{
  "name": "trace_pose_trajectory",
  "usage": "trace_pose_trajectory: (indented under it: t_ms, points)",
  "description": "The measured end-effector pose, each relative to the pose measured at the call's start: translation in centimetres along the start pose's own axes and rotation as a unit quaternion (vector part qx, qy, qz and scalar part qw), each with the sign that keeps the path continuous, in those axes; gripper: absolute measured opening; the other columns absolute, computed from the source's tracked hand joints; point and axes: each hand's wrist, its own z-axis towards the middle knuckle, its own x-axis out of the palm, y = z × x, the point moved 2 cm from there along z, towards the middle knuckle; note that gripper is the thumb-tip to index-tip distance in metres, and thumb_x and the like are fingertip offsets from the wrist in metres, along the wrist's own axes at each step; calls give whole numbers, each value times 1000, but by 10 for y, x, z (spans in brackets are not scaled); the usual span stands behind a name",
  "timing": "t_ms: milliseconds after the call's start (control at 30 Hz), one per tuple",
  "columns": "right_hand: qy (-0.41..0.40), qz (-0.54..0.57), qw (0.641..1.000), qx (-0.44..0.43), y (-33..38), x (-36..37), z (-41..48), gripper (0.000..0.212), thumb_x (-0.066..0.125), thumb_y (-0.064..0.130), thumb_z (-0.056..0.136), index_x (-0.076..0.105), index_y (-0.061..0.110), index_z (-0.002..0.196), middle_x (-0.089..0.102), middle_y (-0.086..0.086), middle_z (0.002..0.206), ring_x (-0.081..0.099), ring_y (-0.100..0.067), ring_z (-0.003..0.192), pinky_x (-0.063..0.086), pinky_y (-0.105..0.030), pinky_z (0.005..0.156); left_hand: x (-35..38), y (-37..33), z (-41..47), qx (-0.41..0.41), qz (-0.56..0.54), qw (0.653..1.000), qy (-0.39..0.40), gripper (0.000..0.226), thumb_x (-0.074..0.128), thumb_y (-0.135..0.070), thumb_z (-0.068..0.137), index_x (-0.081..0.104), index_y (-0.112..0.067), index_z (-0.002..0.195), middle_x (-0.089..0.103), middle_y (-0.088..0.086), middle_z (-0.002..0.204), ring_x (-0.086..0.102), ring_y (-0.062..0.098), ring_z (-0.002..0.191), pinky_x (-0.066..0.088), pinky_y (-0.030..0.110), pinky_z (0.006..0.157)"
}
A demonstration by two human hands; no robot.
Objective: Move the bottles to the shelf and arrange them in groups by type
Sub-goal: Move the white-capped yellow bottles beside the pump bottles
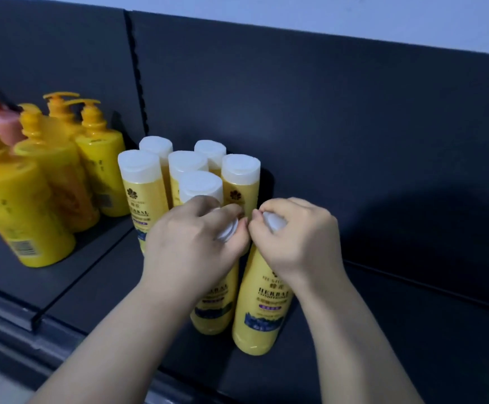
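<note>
- The left grip (190,246) has its fingers curled over the white cap of the left bottle (212,313). The right grip (298,237) pinches the cap of the right bottle (262,313) in the same way.
- Both bottles are at the front of the shelf (383,330), just beside each other. The right one leans a little, so it may not be fully set down.
- Just behind them six capped bottles (142,188) of the same type stand in a tight cluster, which these two look set to join.
- To the left, past the shelf joint, four pump bottles (100,158) form their own group.
- At the far left edge a pink and red thing (1,126) is too blurred to name.
- The sorting looks well on: two groups stand, and this pair needs only squaring up and letting go. Any bottles left off the shelf are out of view.
</note>
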Motion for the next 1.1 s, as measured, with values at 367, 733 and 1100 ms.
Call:
trace_pose_trajectory:
  t_ms: [367, 733, 1100]
  points:
    - [-35, -112, 992, -36, 24, 30, 0, 25, 53, 27, 78, 68, 12, 65, 65, 0, 63, 56, -20, 58, 37, -24, 60, -28, 57, -1, 54, -82, 995, -6, 26, 56, -38, 83, 76, -22, 86, 67, 3, 80, 60, 23, 56, 47, 29, 44]
    - [-34, -88, 994, 57, 31, 53, 17, 35, 48, 39, 78, 75, 17, 79, 71, 7, 78, 62, -12, 78, 44, -23, 71, -16, 118, 19, 155, -112, 981, -37, 19, 62, -31, 79, 76, -19, 80, 64, 6, 74, 55, 27, 52, 41, 24, 46]
    - [-79, -136, 987, 26, 30, 69, 26, 37, 41, 25, 85, 74, 13, 73, 71, 2, 71, 60, -19, 67, 42, -27, 65, 0, 132, 45, 172, -115, 978, -15, 24, 54, -31, 82, 67, -11, 79, 61, 1, 71, 55, 28, 72, 31, 31, 71]
